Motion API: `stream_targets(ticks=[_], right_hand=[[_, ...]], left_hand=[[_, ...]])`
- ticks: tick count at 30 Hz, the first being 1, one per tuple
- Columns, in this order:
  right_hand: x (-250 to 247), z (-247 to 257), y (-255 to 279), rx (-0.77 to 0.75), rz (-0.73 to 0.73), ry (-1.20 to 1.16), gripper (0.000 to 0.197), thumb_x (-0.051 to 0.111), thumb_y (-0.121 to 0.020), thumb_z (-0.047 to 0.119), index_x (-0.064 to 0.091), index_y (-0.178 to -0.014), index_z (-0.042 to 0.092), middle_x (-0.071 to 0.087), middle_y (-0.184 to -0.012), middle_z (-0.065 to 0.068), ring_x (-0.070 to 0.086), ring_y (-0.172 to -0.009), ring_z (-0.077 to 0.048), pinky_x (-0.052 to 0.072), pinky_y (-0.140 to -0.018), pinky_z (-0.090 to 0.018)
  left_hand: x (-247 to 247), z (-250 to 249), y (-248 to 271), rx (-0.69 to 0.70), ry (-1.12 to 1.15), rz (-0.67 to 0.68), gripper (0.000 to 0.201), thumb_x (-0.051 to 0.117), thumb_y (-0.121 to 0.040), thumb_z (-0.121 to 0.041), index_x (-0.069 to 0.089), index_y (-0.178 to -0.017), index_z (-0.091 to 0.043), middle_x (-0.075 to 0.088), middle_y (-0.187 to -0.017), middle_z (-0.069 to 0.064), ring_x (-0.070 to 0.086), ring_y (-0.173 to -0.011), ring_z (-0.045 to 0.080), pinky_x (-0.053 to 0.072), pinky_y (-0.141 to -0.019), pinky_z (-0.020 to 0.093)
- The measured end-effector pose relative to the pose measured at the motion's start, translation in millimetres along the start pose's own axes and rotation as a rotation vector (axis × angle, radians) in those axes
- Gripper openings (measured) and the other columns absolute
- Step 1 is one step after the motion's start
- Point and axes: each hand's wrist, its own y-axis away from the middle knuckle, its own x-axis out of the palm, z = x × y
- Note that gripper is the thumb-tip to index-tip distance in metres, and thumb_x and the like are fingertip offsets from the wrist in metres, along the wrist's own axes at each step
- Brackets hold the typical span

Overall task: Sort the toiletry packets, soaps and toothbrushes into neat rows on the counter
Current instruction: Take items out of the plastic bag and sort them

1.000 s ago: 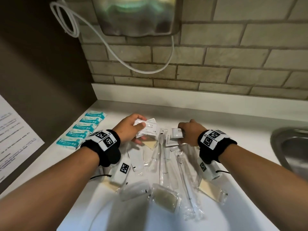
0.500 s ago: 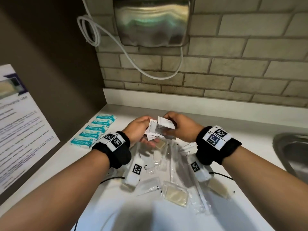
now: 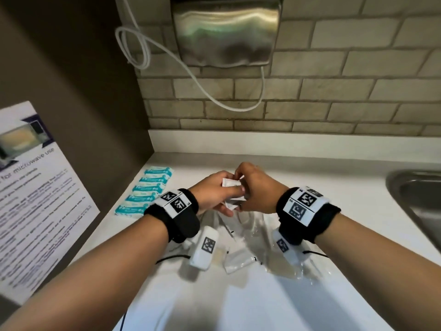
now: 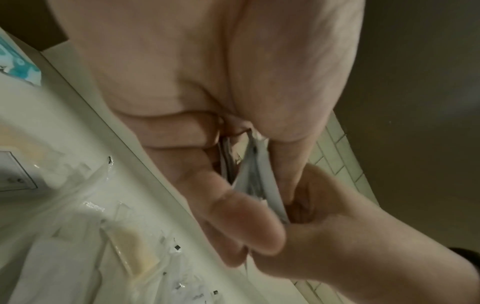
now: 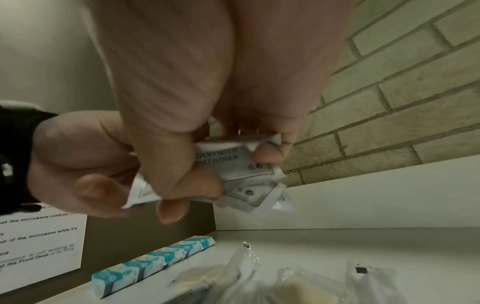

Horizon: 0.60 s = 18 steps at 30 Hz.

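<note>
Teal packets (image 3: 145,189): six, one row on counter (image 3: 322,187). White sachets (image 3: 235,192): small stack, gripped by left hand (image 3: 214,192) and right hand (image 3: 256,189).

White counter (image 3: 334,187), pale and smooth, meets a brick wall at 12 o'clock and a dark panel at 9 o'clock. Row of six teal-and-white packets (image 3: 145,189) lies along the 9 to 10 o'clock edge, side by side, touching. At centre, loose heap of clear wrappers (image 3: 253,235), overlapping; some hold tan soap bars (image 3: 281,268), others long thin items, blurred. One white sachet (image 3: 238,261) lies at 6 o'clock of the heap. Steel sink (image 3: 420,201) is set in at 3 o'clock.
</note>
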Motion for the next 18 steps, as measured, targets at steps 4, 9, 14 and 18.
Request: stream_targets(ticks=[4,9,14,18], right_hand=[[11.7,12.0,-4.9,0.008,0.02,0.107,0.077,0.083,-0.063,0.025,0.042,-0.126,0.016,0.043,-0.102,0.003,0.036,-0.105,-0.018,0.031,-0.081,-0.025],[15.3,28.5,-12.4,-0.045,-0.001,0.365,0.094,0.08,-0.061,0.032,0.031,-0.141,0.024,0.037,-0.144,0.002,0.03,-0.133,-0.024,0.03,-0.103,-0.04],[13.0,46.3,-33.0,-0.024,-0.005,0.288,0.07,0.072,-0.071,0.025,0.037,-0.131,0.019,0.058,-0.122,-0.006,0.057,-0.105,-0.028,0.046,-0.078,-0.033],[9.9,57.4,-44.8,-0.024,-0.001,0.361,0.056,0.069,-0.074,0.031,0.045,-0.124,0.021,0.063,-0.11,-0.006,0.063,-0.091,-0.03,0.048,-0.069,-0.032]], left_hand=[[-21.5,7.1,3.3,0.017,-0.025,0.026,0.042,0.066,-0.089,-0.007,0.045,-0.125,-0.011,0.066,-0.106,0.013,0.069,-0.079,0.023,0.056,-0.051,0.023],[-52.4,10.4,8.7,0.092,-0.094,-0.017,0.056,0.07,-0.085,-0.005,0.037,-0.131,-0.011,0.063,-0.105,0.01,0.068,-0.074,0.014,0.055,-0.049,0.021],[-84.2,2.7,12.7,0.104,-0.095,0.032,0.041,0.069,-0.086,-0.004,0.049,-0.121,-0.007,0.071,-0.101,0.01,0.073,-0.077,0.018,0.055,-0.053,0.021],[-96.2,1.6,15.3,0.078,-0.09,0.045,0.026,0.066,-0.091,-0.014,0.052,-0.113,-0.016,0.07,-0.107,0.014,0.072,-0.09,0.028,0.055,-0.056,0.024]])
